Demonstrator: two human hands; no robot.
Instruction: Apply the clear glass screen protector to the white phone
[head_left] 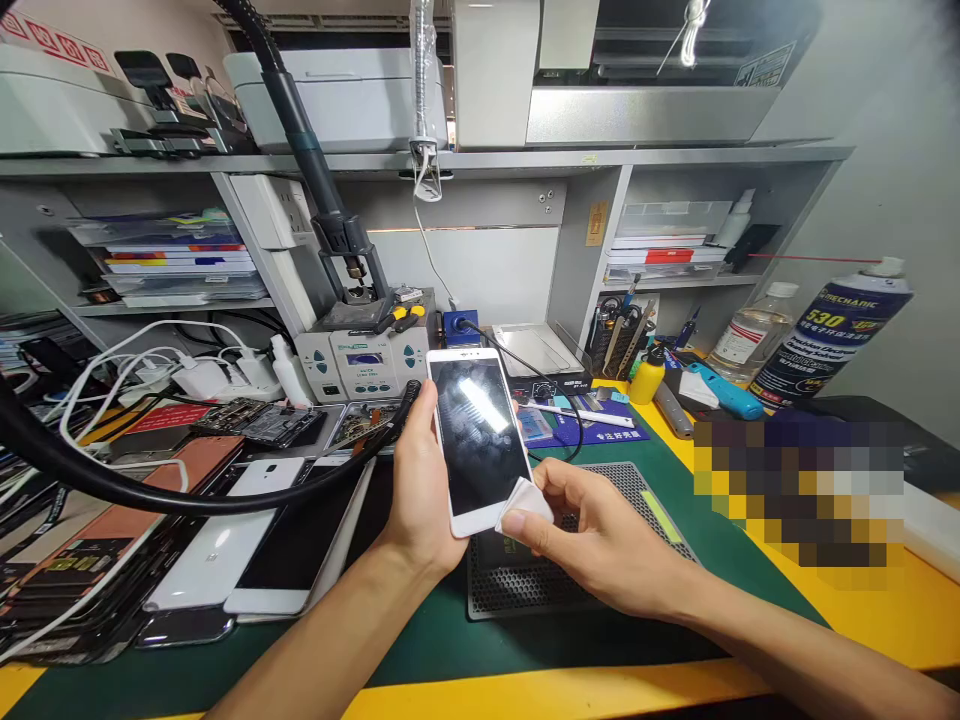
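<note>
A white smartphone (480, 430) with a dark, smudged screen is held upright over the bench, its top tilted away from me. My left hand (424, 480) is closed around its left edge, thumb along the side. My right hand (592, 525) pinches a small folded white cloth or tissue (523, 503) against the phone's lower right corner. The fingers behind the phone are hidden. Below it lies a black perforated pad (592, 580) on the green mat (397, 640).
Phones and phone parts (217, 540) are piled at left, with a thick black hose (247, 500) arching over them. A rework station (360, 360) stands behind. A spray can (825, 335), a clear bottle (754, 330) and a yellow bottle (646, 376) stand at right.
</note>
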